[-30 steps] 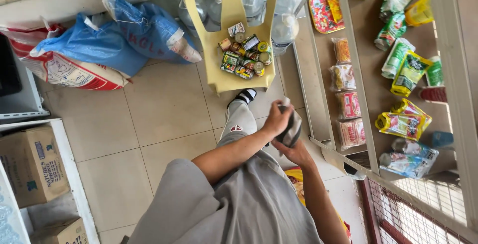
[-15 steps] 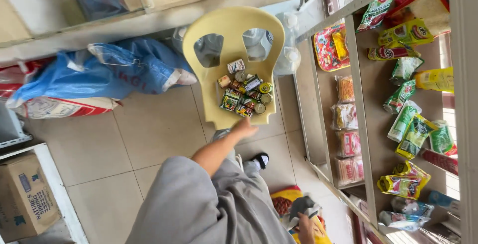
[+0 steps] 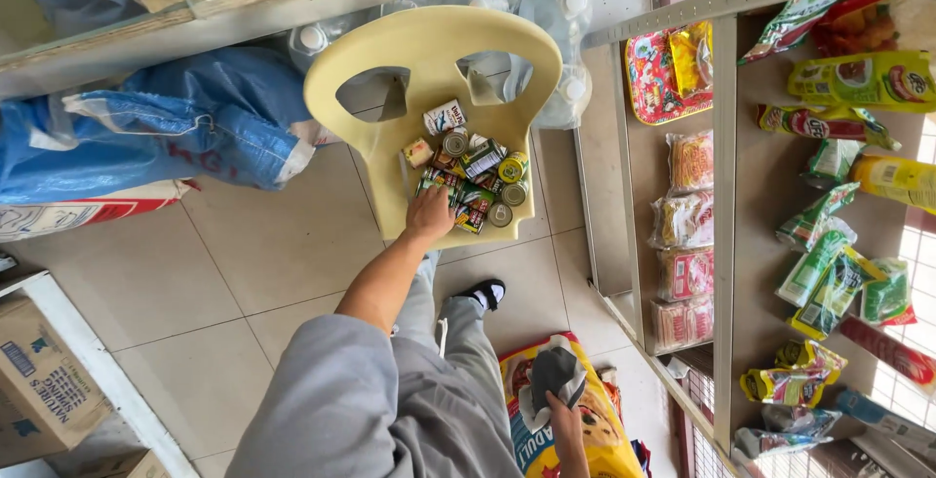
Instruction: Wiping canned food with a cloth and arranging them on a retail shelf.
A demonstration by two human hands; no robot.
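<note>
Reaching left hand point(image 3: 430, 213) (cans point(image 3: 475, 178))

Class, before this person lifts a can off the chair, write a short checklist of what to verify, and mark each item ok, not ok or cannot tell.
1. Left hand on the cans: ok, it rests at the near edge of the pile.
2. One can gripped: cannot tell, fingers are hidden.
3. Cans steady on the chair: ok, all lie on the seat.
4. Right hand free: not ok, it holds a grey cloth.
5. Shelf within view: ok, to the right.
</note>
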